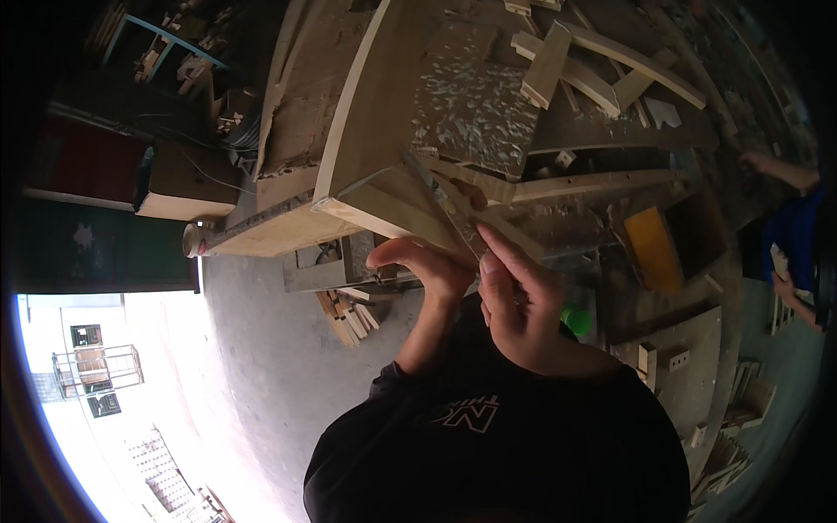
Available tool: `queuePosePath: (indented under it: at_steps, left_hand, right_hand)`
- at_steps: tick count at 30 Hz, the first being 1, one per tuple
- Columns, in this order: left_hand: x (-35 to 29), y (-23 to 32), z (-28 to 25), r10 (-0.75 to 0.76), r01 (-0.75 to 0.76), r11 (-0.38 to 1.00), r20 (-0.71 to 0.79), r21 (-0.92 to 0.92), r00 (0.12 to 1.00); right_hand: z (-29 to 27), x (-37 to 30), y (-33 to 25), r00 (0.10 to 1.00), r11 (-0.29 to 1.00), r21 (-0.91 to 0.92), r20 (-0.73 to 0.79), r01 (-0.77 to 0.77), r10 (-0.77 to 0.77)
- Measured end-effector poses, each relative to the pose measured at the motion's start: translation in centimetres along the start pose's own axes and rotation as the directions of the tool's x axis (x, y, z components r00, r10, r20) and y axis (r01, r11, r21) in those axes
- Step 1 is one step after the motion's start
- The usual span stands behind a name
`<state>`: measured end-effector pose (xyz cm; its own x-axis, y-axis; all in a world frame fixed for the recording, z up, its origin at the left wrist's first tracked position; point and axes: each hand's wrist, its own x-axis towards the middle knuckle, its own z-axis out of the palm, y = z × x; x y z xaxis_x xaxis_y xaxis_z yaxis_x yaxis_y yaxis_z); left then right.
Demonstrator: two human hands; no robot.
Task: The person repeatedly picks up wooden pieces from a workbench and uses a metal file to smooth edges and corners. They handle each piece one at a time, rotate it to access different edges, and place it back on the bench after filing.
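A pale wooden frame (349, 122) juts toward me over the bench, two of its boards meeting at a corner. My left hand (436, 268) is wrapped around the near board (384, 209), thumb on the left side and fingertips showing beyond it. Between the thumb and fingers of my right hand (526, 305) is a thin, flat blade-like tool (433, 189). It slants up and left, its far end over the frame's inner side. Its exact kind is hard to make out. Pale smears mark the tool and the joint at the corner.
Behind the frame lies a board spotted with pale flakes (475, 109). Joined wooden pieces (593, 74) are piled at the back right. A yellow-sided box (652, 248) stands to the right, near another person in blue (798, 235). Wood strips (349, 315) lie below the bench.
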<state>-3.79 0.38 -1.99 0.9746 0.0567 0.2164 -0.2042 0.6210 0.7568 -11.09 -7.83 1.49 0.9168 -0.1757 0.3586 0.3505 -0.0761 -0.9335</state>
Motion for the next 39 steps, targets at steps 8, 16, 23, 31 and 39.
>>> queuePosePath:
  at_steps: [8,16,23,31,39]
  left_hand:
    - [0.3,-1.8,-0.6,0.111,-0.045,0.918,0.145,-0.395,0.983]
    - [0.3,-2.5,-1.0,0.139,-0.020,0.852,0.189,-0.523,0.972]
    - [-0.3,-2.2,-0.9,0.059,-0.049,0.957,0.025,-0.286,0.998]
    - [0.2,-1.4,-0.7,0.116,-0.114,0.993,-0.119,0.019,0.986]
    - [1.4,-0.3,-2.0,0.275,-0.216,0.907,-0.122,0.362,0.954]
  right_hand:
    - [0.5,-1.0,0.6,0.995,0.973,0.217,0.079,-0.076,0.060]
    - [0.4,-1.3,-0.7,0.992,0.986,0.159,0.111,0.043,-0.061]
    - [0.7,-1.8,-0.8,0.990,0.980,0.186,0.105,0.071,-0.092]
    - [1.4,-1.1,-1.2,0.984,0.972,0.207,0.111,0.114,-0.139]
    - [2.0,-0.5,-0.6,0.988,0.966,0.258,0.146,0.010,-0.049]
